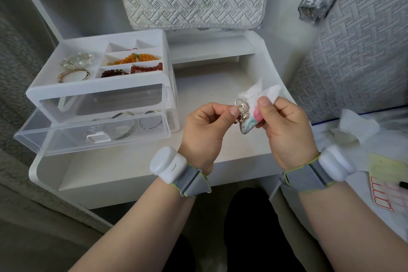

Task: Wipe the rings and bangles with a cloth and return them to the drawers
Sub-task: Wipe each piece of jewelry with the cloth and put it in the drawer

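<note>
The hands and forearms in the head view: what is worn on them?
Both forearms are bare, without sleeves. The left hand has at its wrist a white rounded device on a grey strap with a light green edge; the right hand wears the same.

White bedside table is carrying a white drawer organizer on its left side. The organizer's clear lower drawer is sitting pulled open, reaching toward the table's front-left corner.
</note>
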A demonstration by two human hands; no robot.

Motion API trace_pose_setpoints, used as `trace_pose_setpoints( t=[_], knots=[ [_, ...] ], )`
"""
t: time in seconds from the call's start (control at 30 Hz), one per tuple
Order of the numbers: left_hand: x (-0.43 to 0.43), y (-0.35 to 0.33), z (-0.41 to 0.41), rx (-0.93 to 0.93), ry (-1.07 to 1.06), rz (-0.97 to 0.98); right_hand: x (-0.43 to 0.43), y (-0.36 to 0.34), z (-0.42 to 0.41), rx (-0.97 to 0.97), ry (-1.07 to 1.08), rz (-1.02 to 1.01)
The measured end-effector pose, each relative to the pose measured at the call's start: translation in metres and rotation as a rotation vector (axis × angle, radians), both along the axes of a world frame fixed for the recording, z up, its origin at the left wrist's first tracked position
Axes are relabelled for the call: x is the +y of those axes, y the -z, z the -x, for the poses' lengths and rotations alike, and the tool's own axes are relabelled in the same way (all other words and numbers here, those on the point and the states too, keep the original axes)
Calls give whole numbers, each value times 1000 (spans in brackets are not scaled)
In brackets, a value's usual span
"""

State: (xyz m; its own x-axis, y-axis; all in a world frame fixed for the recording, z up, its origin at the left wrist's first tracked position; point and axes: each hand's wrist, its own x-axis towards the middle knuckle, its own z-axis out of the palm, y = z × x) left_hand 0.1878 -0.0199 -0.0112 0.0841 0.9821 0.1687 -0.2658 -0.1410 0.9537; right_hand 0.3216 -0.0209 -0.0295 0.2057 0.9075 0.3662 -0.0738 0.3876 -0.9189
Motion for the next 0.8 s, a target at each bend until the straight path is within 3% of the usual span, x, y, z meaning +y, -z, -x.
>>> trace_pose_setpoints(
  t=[0.07, 0.2, 0.43, 0.67, 0.8],
  knots=[
    [0, 0, 0, 4, -14, -4, -2, 0, 0, -19, -17, -51],
    [2, -1, 0, -14, -43, -13, -4, -3, 1, 120, -179, -63],
    [-2, -1, -2, -5, 5, -28, -2, -4, 1, -60, -102, 55],
    [-3, 1, -1, -13, 53, -36, -1, -10, -1, -215, -6, 24],
    [-5, -4, -1, -20, 65, -41, 1, -13, -1, 175, -109, 143]
  ],
)
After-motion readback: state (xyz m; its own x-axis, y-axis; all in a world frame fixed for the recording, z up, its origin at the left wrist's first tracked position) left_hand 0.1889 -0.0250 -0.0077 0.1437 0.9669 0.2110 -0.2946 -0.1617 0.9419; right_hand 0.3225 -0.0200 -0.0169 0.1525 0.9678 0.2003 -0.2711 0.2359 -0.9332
